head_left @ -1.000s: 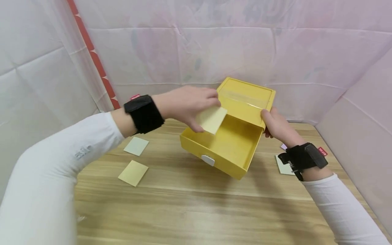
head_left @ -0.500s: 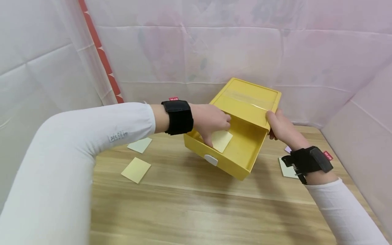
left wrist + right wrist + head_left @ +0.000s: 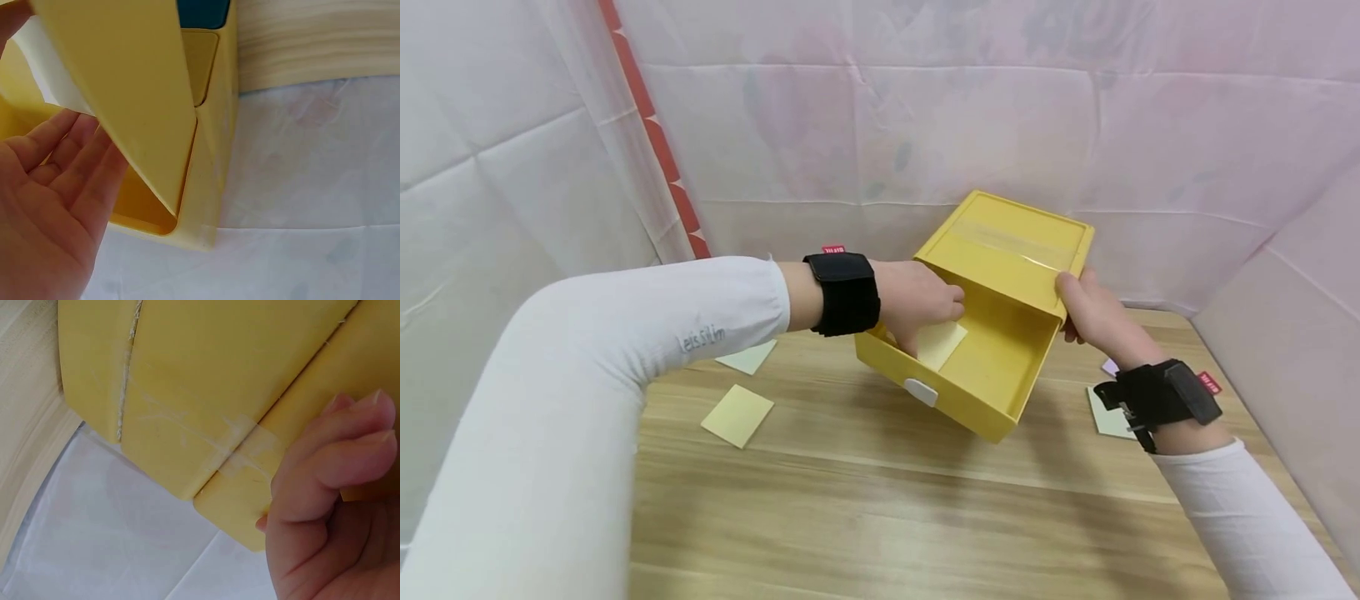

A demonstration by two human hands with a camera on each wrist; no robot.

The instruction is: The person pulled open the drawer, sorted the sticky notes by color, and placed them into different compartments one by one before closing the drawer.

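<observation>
The person's left hand point(image 3: 921, 302) reaches into the pulled-out drawer point(image 3: 977, 367) of a yellow box point(image 3: 1011, 250), fingers pinching a pale yellow note point(image 3: 942, 343) low against the drawer floor. The right hand point(image 3: 1093, 312) grips the box's right side, fingers curled around it, holding it tilted above the wooden table point(image 3: 880, 500). Another yellow note point(image 3: 737, 415) lies on the table to the left.

Left hand point(image 3: 917, 304) hides part of the note point(image 3: 942, 343); sheets point(image 3: 1108, 412) behind the right wrist are half hidden
</observation>
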